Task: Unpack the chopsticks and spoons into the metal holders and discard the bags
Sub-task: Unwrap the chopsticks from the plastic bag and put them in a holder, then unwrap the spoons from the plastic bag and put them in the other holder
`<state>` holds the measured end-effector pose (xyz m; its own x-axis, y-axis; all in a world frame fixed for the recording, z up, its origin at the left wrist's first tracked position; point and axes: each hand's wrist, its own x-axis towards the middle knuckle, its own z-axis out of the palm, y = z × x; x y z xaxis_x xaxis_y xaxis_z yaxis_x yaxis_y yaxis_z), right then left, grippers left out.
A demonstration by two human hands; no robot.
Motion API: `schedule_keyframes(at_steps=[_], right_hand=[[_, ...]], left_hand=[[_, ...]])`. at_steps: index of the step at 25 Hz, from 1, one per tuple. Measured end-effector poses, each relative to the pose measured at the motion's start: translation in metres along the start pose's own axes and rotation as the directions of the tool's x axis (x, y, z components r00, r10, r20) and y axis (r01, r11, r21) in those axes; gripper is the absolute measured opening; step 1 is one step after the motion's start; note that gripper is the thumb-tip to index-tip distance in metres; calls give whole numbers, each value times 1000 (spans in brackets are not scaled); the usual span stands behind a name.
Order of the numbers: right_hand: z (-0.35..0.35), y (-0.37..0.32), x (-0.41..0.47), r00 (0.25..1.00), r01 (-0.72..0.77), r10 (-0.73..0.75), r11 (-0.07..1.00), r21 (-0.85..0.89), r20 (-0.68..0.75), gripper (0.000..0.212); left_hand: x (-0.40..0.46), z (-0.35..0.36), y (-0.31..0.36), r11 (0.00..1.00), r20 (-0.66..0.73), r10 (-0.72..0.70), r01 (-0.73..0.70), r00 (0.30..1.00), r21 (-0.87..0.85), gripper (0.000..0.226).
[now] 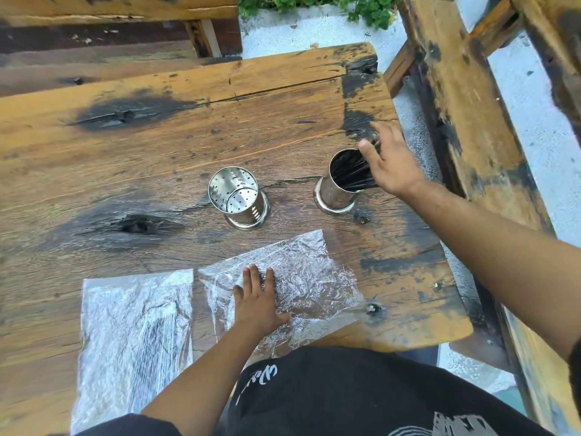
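Note:
Two metal holders stand on the wooden table [157, 158]. The left holder [239, 196] has holes in its wall and nothing in it. In the right holder [336, 187] stands a bundle of black chopsticks [355, 171]. My right hand [390, 165] grips the tops of those chopsticks at the holder's rim. A crumpled clear bag [308, 278] lies flat near the table's front edge, and my left hand [257, 297] presses on it with straight fingers. To its left lies a second clear bag [135, 335] with pale things inside that I cannot make out.
A wooden bench [465, 99] runs along the right side of the table, another bench [94, 42] stands behind it. Pale ground and green plants [345, 7] show at the back. My dark shirt [345, 394] fills the bottom of the view.

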<state>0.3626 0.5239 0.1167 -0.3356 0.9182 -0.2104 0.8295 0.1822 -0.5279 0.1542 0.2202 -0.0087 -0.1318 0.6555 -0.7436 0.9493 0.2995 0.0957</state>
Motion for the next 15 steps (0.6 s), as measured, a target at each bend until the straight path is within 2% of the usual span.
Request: schedule_keyframes(at_steps=[5,9,12,14,15], right_hand=[[0,-4,11,998,38,-40,998,-46,-52,60],[-4,-11,-6,984,-9,26,996,94,-179,63],[5,-10,-36,918,-79,184,953,292,-353,57],[22,-8,-65,820,-173,369,888,426,-436,46],[33,-5,-80,778,-241,442,867,437,-446,39]], left_hand=[[0,-1,-5,1000,-15,12,-12,1000,-2,119],[-3,-2,-4,1000,-23,8,-8,1000,4,113],[-4,-2,-3,1000,-36,5,-5,999,2,111],[-5,0,-3,1000,-44,-5,4,999,-14,111],[-6,1,-2,1000,-50,-9,7,999,-24,111]])
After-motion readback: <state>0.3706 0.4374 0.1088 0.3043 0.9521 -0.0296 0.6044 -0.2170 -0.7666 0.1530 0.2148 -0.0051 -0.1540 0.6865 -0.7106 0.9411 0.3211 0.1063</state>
